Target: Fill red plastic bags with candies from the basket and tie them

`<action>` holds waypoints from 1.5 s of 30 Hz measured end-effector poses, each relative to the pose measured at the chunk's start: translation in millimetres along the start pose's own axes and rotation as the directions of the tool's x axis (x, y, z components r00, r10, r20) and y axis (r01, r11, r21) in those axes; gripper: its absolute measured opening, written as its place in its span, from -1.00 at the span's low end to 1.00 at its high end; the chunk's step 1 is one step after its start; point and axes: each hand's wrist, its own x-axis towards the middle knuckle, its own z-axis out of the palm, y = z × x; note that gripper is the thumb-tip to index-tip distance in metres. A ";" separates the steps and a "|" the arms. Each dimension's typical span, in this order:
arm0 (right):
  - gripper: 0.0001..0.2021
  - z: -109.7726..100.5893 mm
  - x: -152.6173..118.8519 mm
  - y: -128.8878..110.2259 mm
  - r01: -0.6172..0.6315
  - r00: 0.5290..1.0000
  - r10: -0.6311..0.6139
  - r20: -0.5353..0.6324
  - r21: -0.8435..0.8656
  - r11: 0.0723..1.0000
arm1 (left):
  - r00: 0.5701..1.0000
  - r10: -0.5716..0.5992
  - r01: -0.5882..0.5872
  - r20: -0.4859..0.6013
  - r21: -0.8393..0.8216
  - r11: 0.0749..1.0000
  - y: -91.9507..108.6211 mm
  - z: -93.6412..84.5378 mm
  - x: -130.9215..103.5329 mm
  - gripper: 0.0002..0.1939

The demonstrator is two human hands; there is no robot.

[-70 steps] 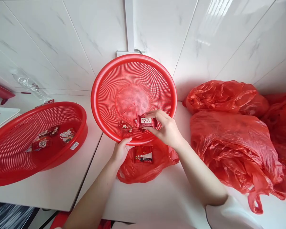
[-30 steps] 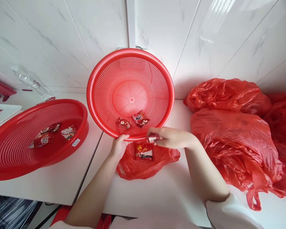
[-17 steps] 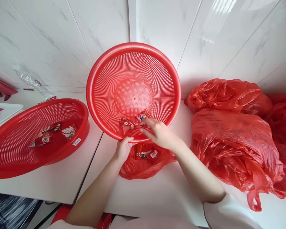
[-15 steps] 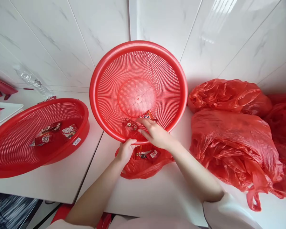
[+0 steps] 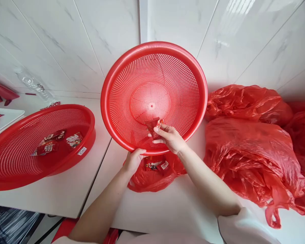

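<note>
A round red plastic basket (image 5: pixel 105 101) with mesh walls is tilted toward me in the middle of the view. My left hand (image 5: pixel 134 161) grips its near rim, thumb over the edge. Inside the basket, near its lower side, my right hand (image 5: pixel 171 137) pinches small red snack packets (image 5: pixel 153 126) between thumb and fingers; how many is partly hidden by the fingers. Just under the rim on the table lies an open red plastic bag (image 5: pixel 152 181) with several printed packets (image 5: pixel 155 164) in it.
On the left a second red basket (image 5: pixel 89 142) leans at an angle, with several snack packets (image 5: pixel 49 146) inside. Behind it lie a clear plastic bottle (image 5: pixel 37 88) and a white tray (image 5: pixel 11 117). Full red plastic bags (image 5: pixel 251 145) are piled on the right. A tiled wall (image 5: pixel 178 23) closes the back.
My right hand has gone from reaching over the packets to lifting them off the basket's wall in its fingers. The basket has shifted slightly right, my left hand still on its rim.
</note>
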 end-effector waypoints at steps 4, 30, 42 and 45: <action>-0.62 0.6 -3.5 -5.8 0.018 1.000 -0.021 -0.020 -0.142 0.990 | 1.000 0.031 -0.031 -0.002 0.003 1.000 2.6 -4.7 2.6 -0.49; -0.71 -0.6 -11.7 -10.3 0.289 0.942 -0.090 0.324 -0.643 0.709 | 0.999 0.035 -0.034 -0.020 0.031 0.999 4.8 0.6 2.5 -0.64; -0.68 8.5 -18.5 -10.1 0.059 0.956 -0.289 0.045 -0.997 0.041 | 0.996 0.063 -0.064 -0.056 -0.025 0.998 4.4 1.7 0.8 -0.52; -0.63 12.2 -22.7 -11.3 0.002 0.966 -0.259 0.016 -0.999 -0.054 | 0.994 0.068 -0.071 -0.082 -0.033 0.997 -0.3 1.2 1.2 -0.52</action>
